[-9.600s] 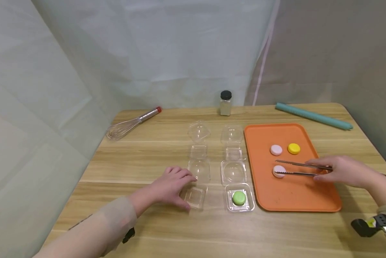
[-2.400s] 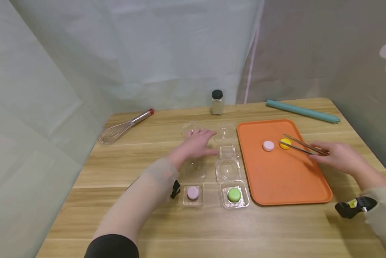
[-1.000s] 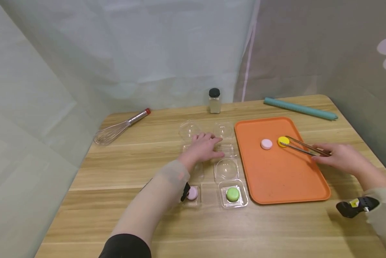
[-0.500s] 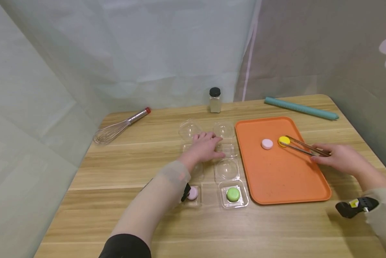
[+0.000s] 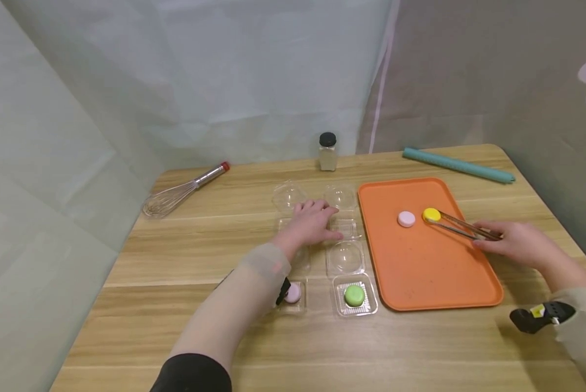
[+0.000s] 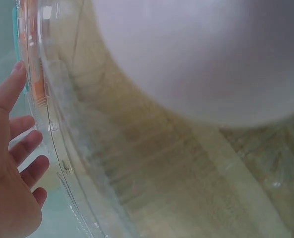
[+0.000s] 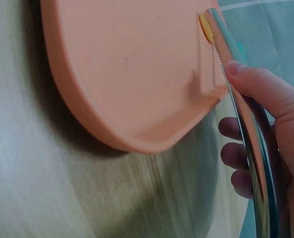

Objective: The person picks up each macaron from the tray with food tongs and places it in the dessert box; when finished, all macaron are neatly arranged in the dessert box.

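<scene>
My right hand point(image 5: 513, 239) holds metal tongs point(image 5: 462, 224), their tips at the sides of a yellow macaron point(image 5: 431, 215) on the orange tray point(image 5: 435, 272). In the right wrist view, a serrated tong arm point(image 7: 221, 39) overlaps the macaron; firm contact is unclear. A pale pink macaron point(image 5: 406, 219) lies to its left. My left hand point(image 5: 310, 223), fingers spread loosely, is over the rear clear containers beside the back right one point(image 5: 344, 228), partly hiding the back left one. In front, a green macaron point(image 5: 354, 295) and a pale lilac macaron point(image 5: 293, 293) each sit in a container.
A whisk point(image 5: 180, 196) lies at the back left. A black-capped jar point(image 5: 328, 152) stands at the back edge, and a teal roll point(image 5: 457, 164) lies behind the tray. Clear domed lids point(image 5: 345, 257) lie opened behind their bases.
Since the oldest frame, a pale macaron has gone from the tray into the front left container. My left hand moved back; the tongs moved to the yellow macaron. Lately both hands barely shift.
</scene>
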A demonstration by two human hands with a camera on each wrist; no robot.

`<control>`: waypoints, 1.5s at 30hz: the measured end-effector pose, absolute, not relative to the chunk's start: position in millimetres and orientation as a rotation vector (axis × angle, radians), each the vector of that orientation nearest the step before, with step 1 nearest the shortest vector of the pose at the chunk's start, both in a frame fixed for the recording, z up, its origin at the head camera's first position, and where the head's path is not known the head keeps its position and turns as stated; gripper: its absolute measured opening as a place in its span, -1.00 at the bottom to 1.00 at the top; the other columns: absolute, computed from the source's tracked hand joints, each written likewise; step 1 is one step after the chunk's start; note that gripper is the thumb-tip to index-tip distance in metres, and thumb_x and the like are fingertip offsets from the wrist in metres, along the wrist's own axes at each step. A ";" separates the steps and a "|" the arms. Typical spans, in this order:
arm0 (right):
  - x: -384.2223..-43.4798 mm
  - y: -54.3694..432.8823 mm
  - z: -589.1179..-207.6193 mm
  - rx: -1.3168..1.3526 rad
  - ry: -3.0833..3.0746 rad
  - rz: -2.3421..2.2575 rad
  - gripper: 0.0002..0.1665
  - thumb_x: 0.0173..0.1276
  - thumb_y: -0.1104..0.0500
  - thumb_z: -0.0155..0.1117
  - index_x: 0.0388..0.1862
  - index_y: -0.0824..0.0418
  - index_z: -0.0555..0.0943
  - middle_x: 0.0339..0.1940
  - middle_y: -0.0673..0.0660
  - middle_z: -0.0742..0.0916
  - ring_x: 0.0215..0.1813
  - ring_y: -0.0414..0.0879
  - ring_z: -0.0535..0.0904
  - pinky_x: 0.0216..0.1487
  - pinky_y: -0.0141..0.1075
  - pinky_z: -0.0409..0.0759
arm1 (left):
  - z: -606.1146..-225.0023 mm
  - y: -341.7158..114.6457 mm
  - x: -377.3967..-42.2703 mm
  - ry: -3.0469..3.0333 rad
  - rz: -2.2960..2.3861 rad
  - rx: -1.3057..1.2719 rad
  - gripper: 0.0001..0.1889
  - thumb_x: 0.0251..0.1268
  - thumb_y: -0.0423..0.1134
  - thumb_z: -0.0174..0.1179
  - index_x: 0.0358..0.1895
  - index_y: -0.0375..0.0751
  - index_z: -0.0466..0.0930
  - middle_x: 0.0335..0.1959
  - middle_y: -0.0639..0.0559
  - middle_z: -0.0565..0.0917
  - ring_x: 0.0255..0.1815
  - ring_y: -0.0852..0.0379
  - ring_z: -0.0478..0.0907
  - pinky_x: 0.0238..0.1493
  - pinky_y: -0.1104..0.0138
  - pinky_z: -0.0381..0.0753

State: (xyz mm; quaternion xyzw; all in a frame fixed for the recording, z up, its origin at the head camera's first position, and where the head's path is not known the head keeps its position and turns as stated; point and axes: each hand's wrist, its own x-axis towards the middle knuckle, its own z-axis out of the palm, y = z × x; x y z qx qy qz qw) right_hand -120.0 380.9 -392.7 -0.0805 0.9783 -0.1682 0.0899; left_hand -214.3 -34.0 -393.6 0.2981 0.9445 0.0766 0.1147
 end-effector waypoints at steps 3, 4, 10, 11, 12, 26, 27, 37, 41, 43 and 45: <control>-118.5 380.2 -392.1 -0.228 2.904 -0.490 -0.29 0.23 -0.17 0.26 0.14 0.34 0.51 -0.25 0.33 0.70 -0.18 0.26 0.59 -0.21 0.12 0.48 | -393.1 -32.6 -213.5 2.768 0.215 0.863 -0.19 0.07 0.31 0.16 0.38 0.03 0.25 0.30 0.02 0.32 0.24 0.00 0.18 0.18 0.12 0.09; -118.4 380.1 -391.2 -0.227 2.905 -0.478 -0.27 0.24 -0.18 0.25 0.16 0.36 0.49 -0.22 0.37 0.69 -0.16 0.30 0.58 -0.22 0.12 0.48 | -392.7 -32.2 -213.4 2.766 0.216 0.862 -0.19 0.07 0.31 0.17 0.38 0.03 0.24 0.30 0.02 0.31 0.25 -0.01 0.18 0.19 0.12 0.08; -123.5 369.8 -376.5 -0.258 2.941 -0.457 -0.24 0.28 -0.18 0.20 0.24 0.36 0.44 -0.10 0.44 0.65 -0.16 0.29 0.57 -0.28 0.02 0.50 | -389.2 -31.8 -212.6 2.771 0.198 0.843 -0.18 0.05 0.31 0.19 0.38 0.03 0.24 0.33 0.00 0.29 0.28 -0.04 0.17 0.20 0.10 0.08; -125.0 367.3 -373.8 -0.268 2.948 -0.460 -0.25 0.28 -0.18 0.21 0.23 0.35 0.45 -0.12 0.41 0.67 -0.19 0.23 0.59 -0.29 -0.01 0.50 | -388.9 -32.0 -212.5 2.772 0.197 0.840 -0.18 0.05 0.30 0.19 0.38 0.02 0.25 0.33 0.00 0.29 0.28 -0.04 0.17 0.19 0.10 0.08; -126.6 365.3 -371.5 -0.279 2.952 -0.458 -0.25 0.27 -0.17 0.22 0.23 0.35 0.45 -0.14 0.38 0.68 -0.23 0.18 0.59 -0.31 -0.05 0.49 | -388.8 -32.2 -212.2 2.772 0.197 0.836 -0.18 0.05 0.30 0.19 0.38 0.02 0.25 0.33 0.00 0.29 0.27 -0.04 0.17 0.19 0.10 0.09; -140.8 336.9 -362.0 -0.335 2.943 -0.470 -0.32 0.25 -0.20 0.23 0.17 0.23 0.54 -0.15 0.27 0.70 -0.15 0.11 0.57 -0.22 -0.03 0.48 | -393.2 -28.5 -216.4 2.770 0.206 0.843 -0.18 0.06 0.31 0.17 0.38 0.03 0.23 0.34 0.00 0.28 0.30 -0.06 0.15 0.22 0.07 0.06; -142.3 334.9 -361.8 -0.335 2.936 -0.463 -0.31 0.24 -0.21 0.23 0.18 0.23 0.54 -0.21 0.25 0.70 -0.18 0.09 0.56 -0.24 -0.06 0.47 | -393.8 -28.1 -216.9 2.769 0.208 0.847 -0.17 0.06 0.31 0.17 0.38 0.02 0.23 0.34 -0.01 0.28 0.31 -0.07 0.15 0.24 0.06 0.05; -160.6 298.3 -353.2 -0.475 2.858 -0.441 -0.32 0.19 -0.20 0.29 0.16 0.19 0.56 -0.37 0.05 0.69 -0.40 -0.10 0.45 -0.39 -0.22 0.39 | -394.7 -28.2 -219.8 2.770 0.181 0.846 -0.17 0.06 0.32 0.16 0.38 0.00 0.22 0.35 -0.02 0.26 0.31 -0.08 0.13 0.28 0.04 0.01; -166.1 282.2 -350.4 -0.605 2.861 -0.464 -0.41 0.20 -0.12 0.32 0.12 0.17 0.59 -0.37 -0.04 0.70 -0.44 -0.17 0.45 -0.39 -0.24 0.42 | -392.2 -27.3 -219.1 2.765 0.175 0.844 -0.16 0.06 0.32 0.16 0.39 0.00 0.21 0.36 -0.03 0.25 0.32 -0.09 0.13 0.31 0.01 -0.03; -168.8 275.0 -350.3 -0.642 2.847 -0.475 -0.47 0.20 -0.08 0.33 0.10 0.14 0.61 -0.43 -0.09 0.68 -0.47 -0.18 0.43 -0.41 -0.26 0.40 | -391.3 -26.8 -218.5 2.762 0.163 0.846 -0.16 0.06 0.33 0.15 0.39 0.00 0.21 0.35 -0.03 0.26 0.32 -0.09 0.13 0.29 0.02 -0.01; -171.0 268.6 -350.8 -0.664 2.824 -0.491 -0.51 0.20 -0.05 0.34 0.08 0.13 0.62 -0.48 -0.11 0.65 -0.48 -0.19 0.43 -0.43 -0.27 0.39 | -390.9 -26.1 -218.3 2.759 0.152 0.852 -0.16 0.07 0.33 0.14 0.39 0.00 0.21 0.35 -0.03 0.26 0.31 -0.08 0.14 0.28 0.03 0.01</control>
